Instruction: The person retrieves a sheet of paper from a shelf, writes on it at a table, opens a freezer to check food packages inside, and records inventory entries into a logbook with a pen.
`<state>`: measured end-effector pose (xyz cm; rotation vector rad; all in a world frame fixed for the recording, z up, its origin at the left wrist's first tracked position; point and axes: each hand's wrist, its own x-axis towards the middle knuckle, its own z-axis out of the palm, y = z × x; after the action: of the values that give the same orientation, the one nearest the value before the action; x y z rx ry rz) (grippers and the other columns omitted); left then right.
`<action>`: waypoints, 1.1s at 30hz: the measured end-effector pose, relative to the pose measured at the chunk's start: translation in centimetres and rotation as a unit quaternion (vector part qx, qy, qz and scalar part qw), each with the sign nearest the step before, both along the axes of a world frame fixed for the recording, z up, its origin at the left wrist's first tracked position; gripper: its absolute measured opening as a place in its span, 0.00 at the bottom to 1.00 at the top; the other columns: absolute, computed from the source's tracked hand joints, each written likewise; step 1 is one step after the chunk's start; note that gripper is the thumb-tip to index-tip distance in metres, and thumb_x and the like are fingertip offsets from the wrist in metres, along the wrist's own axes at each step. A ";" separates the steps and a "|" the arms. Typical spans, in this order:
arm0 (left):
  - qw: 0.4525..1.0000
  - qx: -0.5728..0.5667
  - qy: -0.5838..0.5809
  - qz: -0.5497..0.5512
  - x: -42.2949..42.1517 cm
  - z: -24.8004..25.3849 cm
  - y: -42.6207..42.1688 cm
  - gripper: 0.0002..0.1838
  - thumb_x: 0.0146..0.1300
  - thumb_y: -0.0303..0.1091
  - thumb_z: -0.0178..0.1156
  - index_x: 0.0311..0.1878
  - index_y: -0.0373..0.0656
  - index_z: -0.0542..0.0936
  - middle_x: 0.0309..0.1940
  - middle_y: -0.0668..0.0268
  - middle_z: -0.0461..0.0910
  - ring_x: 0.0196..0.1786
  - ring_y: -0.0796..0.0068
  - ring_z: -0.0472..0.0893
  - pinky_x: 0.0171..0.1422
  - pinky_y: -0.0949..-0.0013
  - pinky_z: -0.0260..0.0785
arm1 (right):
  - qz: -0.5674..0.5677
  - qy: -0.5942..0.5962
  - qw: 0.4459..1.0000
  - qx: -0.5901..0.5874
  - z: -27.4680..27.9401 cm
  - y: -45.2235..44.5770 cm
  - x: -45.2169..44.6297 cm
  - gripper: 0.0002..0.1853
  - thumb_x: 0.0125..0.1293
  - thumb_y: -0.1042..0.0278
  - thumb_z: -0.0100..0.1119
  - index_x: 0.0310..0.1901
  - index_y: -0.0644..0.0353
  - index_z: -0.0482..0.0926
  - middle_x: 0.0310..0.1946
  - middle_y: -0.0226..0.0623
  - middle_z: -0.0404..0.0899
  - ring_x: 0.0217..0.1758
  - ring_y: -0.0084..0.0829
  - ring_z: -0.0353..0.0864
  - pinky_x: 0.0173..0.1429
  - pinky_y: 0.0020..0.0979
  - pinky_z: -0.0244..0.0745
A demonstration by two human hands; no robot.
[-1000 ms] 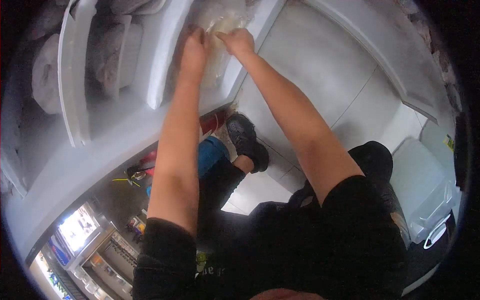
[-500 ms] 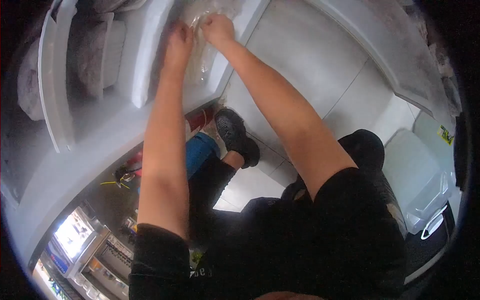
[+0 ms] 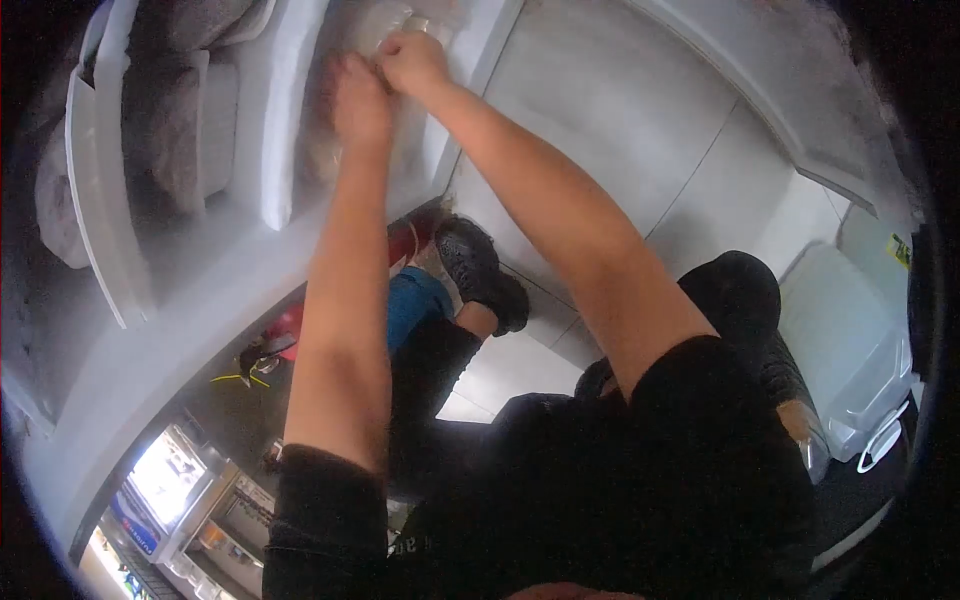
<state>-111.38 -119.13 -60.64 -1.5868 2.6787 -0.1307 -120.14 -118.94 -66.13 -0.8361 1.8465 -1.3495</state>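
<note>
A clear plastic bag [image 3: 440, 30] with pale, blurred contents lies in a frosted white freezer compartment at the top. My right hand [image 3: 412, 62] is closed in a pinch on the bag near its upper part. Just left of it, my left hand [image 3: 362, 100] has its fingers curled down on the same bag, nearly touching the right hand. Both fingertips are partly hidden, and haze blurs what lies under the left hand.
Frosted white shelf edges [image 3: 95, 190] with frozen packages [image 3: 175, 140] are on the left. An open door [image 3: 780, 90] curves along the upper right. A translucent lidded box [image 3: 845, 340] stands at right. Below the freezer sits a blue cylinder [image 3: 415, 305] near my shoe [image 3: 475, 265].
My left hand has moved slightly right and down over the bag, closer to the right hand. My right hand has shifted a little left and down. The view has tilted slightly.
</note>
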 end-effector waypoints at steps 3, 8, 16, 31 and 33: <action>0.998 -0.054 -0.031 -0.024 -0.1 -0.6 -0.6 0.35 0.52 0.38 0.67 0.60 0.36 0.63 0.57 0.43 0.68 0.60 0.40 0.70 0.59 0.45 0.68 | 0.112 -0.153 0.980 -0.060 -1.4 0.9 -3.0 0.12 0.58 0.61 0.63 0.38 0.58 0.86 0.29 0.36 0.85 0.33 0.31 0.84 0.42 0.34 0.78; 0.997 -0.050 -0.016 -0.062 0.0 -0.1 -1.0 0.20 0.58 0.31 0.58 0.52 0.38 0.66 0.54 0.46 0.70 0.58 0.45 0.71 0.57 0.43 0.67 | -0.027 -0.253 0.967 0.031 -1.9 2.7 -7.8 0.18 0.57 0.55 0.65 0.36 0.66 0.84 0.38 0.52 0.84 0.42 0.44 0.84 0.47 0.42 0.75; 0.967 -0.073 -0.085 -0.231 -0.2 0.8 -1.4 0.25 0.60 0.33 0.55 0.63 0.43 0.70 0.67 0.47 0.64 0.71 0.48 0.64 0.60 0.46 0.71 | 0.056 0.100 0.980 0.164 -7.7 -2.5 -6.6 0.19 0.56 0.51 0.62 0.35 0.61 0.86 0.37 0.46 0.85 0.44 0.48 0.84 0.50 0.43 0.76; 0.856 -0.123 -0.368 -0.342 0.3 -0.9 -2.5 0.29 0.66 0.36 0.47 0.71 0.47 0.64 0.75 0.63 0.52 0.79 0.60 0.45 0.73 0.27 0.44 | 0.117 0.014 0.993 0.023 -3.6 -4.0 -6.3 0.14 0.57 0.58 0.61 0.38 0.59 0.84 0.33 0.47 0.84 0.38 0.43 0.83 0.45 0.41 0.77; 0.874 -0.086 -0.342 -0.335 0.0 0.5 -1.7 0.27 0.65 0.35 0.48 0.69 0.45 0.67 0.74 0.62 0.55 0.79 0.60 0.46 0.72 0.33 0.51 | 0.119 -0.040 0.991 -0.043 -4.5 -2.7 -6.8 0.13 0.58 0.59 0.61 0.39 0.59 0.83 0.33 0.45 0.83 0.36 0.40 0.83 0.43 0.39 0.77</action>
<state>-111.35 -120.82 -60.13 -0.3907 2.4902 -0.7874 -126.96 -121.68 -70.65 -0.9971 1.5811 -1.2979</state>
